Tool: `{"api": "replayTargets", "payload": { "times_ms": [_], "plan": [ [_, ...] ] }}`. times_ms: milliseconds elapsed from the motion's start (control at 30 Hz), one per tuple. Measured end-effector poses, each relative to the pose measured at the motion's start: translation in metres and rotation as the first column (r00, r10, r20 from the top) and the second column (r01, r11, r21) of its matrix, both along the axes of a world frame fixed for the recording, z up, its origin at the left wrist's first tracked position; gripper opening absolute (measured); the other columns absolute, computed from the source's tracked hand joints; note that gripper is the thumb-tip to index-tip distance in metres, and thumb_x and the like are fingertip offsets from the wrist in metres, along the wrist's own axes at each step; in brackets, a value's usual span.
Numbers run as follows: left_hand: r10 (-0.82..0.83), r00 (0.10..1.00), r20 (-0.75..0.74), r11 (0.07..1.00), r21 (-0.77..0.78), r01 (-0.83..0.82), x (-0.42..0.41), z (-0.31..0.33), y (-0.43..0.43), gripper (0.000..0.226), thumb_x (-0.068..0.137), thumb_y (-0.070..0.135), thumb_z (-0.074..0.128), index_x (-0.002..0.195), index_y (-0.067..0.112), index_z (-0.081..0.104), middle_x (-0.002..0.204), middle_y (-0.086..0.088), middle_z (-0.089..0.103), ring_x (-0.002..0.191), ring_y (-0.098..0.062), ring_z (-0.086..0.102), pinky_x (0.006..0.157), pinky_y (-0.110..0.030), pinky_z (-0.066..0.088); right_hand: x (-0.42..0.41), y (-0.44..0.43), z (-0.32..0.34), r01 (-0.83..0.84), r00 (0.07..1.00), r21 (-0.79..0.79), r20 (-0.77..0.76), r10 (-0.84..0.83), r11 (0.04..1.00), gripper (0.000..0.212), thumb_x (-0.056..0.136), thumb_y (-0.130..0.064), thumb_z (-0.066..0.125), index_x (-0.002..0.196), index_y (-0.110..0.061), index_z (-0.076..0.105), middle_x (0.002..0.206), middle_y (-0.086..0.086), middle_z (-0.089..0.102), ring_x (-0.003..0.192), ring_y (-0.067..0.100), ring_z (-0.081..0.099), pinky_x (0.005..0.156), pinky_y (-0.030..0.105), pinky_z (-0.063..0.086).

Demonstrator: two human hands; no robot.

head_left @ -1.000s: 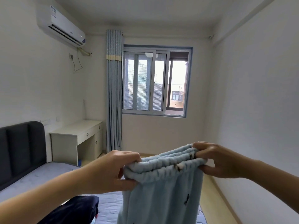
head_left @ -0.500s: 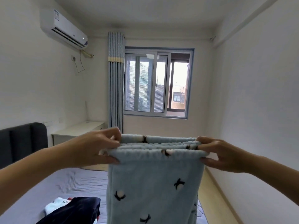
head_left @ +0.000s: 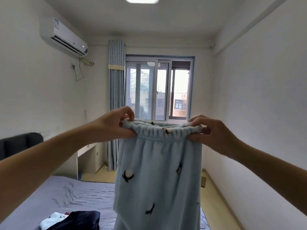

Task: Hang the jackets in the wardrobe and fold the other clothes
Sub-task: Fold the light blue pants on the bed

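Observation:
Light blue fleece pyjama trousers (head_left: 157, 176) with small black-and-white prints hang in front of me, held up by their elastic waistband. My left hand (head_left: 111, 127) pinches the left end of the waistband and my right hand (head_left: 214, 131) pinches the right end, stretching it level at about chest height. The legs drop straight down over the bed, their lower ends out of view. A dark navy garment (head_left: 79, 219) lies on the bed at the bottom left, with a white printed piece (head_left: 51, 219) beside it.
The bed (head_left: 79, 195) with a grey-blue sheet fills the lower left, its dark headboard (head_left: 18, 143) against the left wall. A white desk (head_left: 88, 156) stands beyond it by the curtain (head_left: 116, 103) and window (head_left: 157, 90). Wooden floor (head_left: 214, 201) runs along the right wall.
Both hands have raised the trousers higher and pulled the waistband taut and level. More of the hanging fabric shows, and the view has tilted up towards the ceiling.

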State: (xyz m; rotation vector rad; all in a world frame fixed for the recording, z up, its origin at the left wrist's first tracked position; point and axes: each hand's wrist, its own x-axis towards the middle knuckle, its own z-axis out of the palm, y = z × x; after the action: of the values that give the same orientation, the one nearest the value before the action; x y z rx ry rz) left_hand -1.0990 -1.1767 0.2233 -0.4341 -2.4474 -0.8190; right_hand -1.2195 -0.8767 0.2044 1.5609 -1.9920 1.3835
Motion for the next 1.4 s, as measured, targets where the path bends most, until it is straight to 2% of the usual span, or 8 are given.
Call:
{"api": "replayTargets", "payload": {
  "times_ms": [200, 433, 600, 833, 967, 1200, 1300, 1400],
  "plan": [
    [0.225, 0.942, 0.250, 0.886, -0.456, -0.090, -0.011, 0.044, 0.020, 0.030, 0.080, 0.019, 0.069, 0.105, 0.026, 0.055, 0.092, 0.009, 0.061, 0.079, -0.009, 0.058, 0.066, -0.019, 0.048, -0.007, 0.005, 0.047, 0.103, 0.948, 0.395, 0.238, -0.209, 0.913, 0.054, 0.073, -0.004, 0.079, 0.120, -0.020, 0.060, 0.111, 0.001, 0.066, 0.102, 0.018, 0.063, 0.081, 0.023, 0.055],
    [-0.043, 0.715, 0.697, 0.923, -0.246, 0.295, -0.018, 0.077, 0.028, 0.034, 0.081, 0.016, 0.071, 0.113, 0.006, 0.063, 0.112, -0.007, 0.066, 0.107, -0.027, 0.061, 0.097, -0.044, 0.049, -0.016, 0.039, 0.093, -0.162, 0.890, 0.657, 0.420, -0.180, 0.736, 0.034, 0.070, -0.006, 0.078, 0.103, -0.006, 0.070, 0.097, 0.001, 0.072, 0.094, 0.015, 0.067, 0.079, 0.022, 0.054],
    [-0.175, 0.613, 0.770, 0.966, 0.013, 0.259, -0.059, 0.088, 0.026, 0.026, 0.080, 0.023, 0.072, 0.103, 0.011, 0.068, 0.100, 0.000, 0.067, 0.089, -0.015, 0.062, 0.069, -0.022, 0.051, -0.059, 0.047, 0.114, -0.317, 0.785, 0.632, 0.593, -0.178, 0.707, 0.037, 0.079, -0.010, 0.075, 0.112, 0.003, 0.064, 0.111, 0.009, 0.069, 0.107, 0.022, 0.064, 0.084, 0.026, 0.054],
    [0.542, 0.801, 0.256, 0.742, -0.593, -0.313, -0.188, 0.025, 0.074, 0.004, 0.087, 0.017, 0.058, 0.084, 0.014, 0.059, 0.080, -0.002, 0.058, 0.070, -0.015, 0.054, 0.054, -0.023, 0.041, -0.168, -0.011, 0.024, 0.598, 0.750, 0.595, -0.180, -0.636, 0.537, 0.014, 0.084, -0.009, 0.064, 0.098, -0.008, 0.062, 0.093, 0.004, 0.059, 0.082, 0.017, 0.053, 0.062, 0.022, 0.046],
    [0.603, 0.781, -0.164, 0.636, -0.492, -0.594, -0.209, 0.043, 0.080, 0.015, 0.089, 0.028, 0.057, 0.099, 0.017, 0.060, 0.092, -0.002, 0.062, 0.083, -0.021, 0.059, 0.065, -0.031, 0.044, -0.200, -0.011, 0.053, 0.726, 0.687, 0.258, -0.283, -0.669, 0.637, 0.022, 0.089, -0.007, 0.056, 0.110, -0.006, 0.059, 0.109, 0.015, 0.063, 0.088, 0.022, 0.052, 0.073, 0.027, 0.040],
    [0.598, 0.727, -0.338, 0.665, -0.296, -0.685, -0.215, 0.057, 0.093, 0.012, 0.091, 0.028, 0.058, 0.097, 0.019, 0.053, 0.090, -0.001, 0.059, 0.077, -0.018, 0.055, 0.065, -0.030, 0.039, -0.198, 0.003, 0.075, 0.706, 0.698, 0.104, -0.276, -0.661, 0.701, 0.028, 0.091, -0.003, 0.055, 0.119, -0.007, 0.054, 0.109, 0.011, 0.059, 0.089, 0.019, 0.049, 0.076, 0.030, 0.043],
    [0.544, 0.827, -0.140, 0.825, -0.090, -0.558, -0.205, 0.051, 0.093, 0.014, 0.087, 0.020, 0.063, 0.097, 0.015, 0.055, 0.088, 0.001, 0.056, 0.082, -0.016, 0.053, 0.068, -0.026, 0.042, -0.195, 0.020, 0.070, 0.581, 0.814, 0.185, -0.156, -0.560, 0.793, 0.032, 0.088, 0.001, 0.055, 0.120, -0.005, 0.054, 0.109, 0.008, 0.057, 0.095, 0.021, 0.052, 0.076, 0.027, 0.046],
    [-0.009, 0.920, 0.391, 0.905, 0.395, -0.159, -0.177, 0.046, 0.089, 0.014, 0.084, 0.013, 0.066, 0.096, 0.007, 0.062, 0.092, -0.005, 0.068, 0.086, -0.019, 0.066, 0.066, -0.021, 0.054, -0.187, 0.046, 0.067, 0.128, 0.903, 0.326, 0.352, -0.246, 0.937, 0.024, 0.088, 0.004, 0.057, 0.112, 0.001, 0.058, 0.102, 0.009, 0.061, 0.096, 0.023, 0.061, 0.066, 0.022, 0.054]
  ]
}}
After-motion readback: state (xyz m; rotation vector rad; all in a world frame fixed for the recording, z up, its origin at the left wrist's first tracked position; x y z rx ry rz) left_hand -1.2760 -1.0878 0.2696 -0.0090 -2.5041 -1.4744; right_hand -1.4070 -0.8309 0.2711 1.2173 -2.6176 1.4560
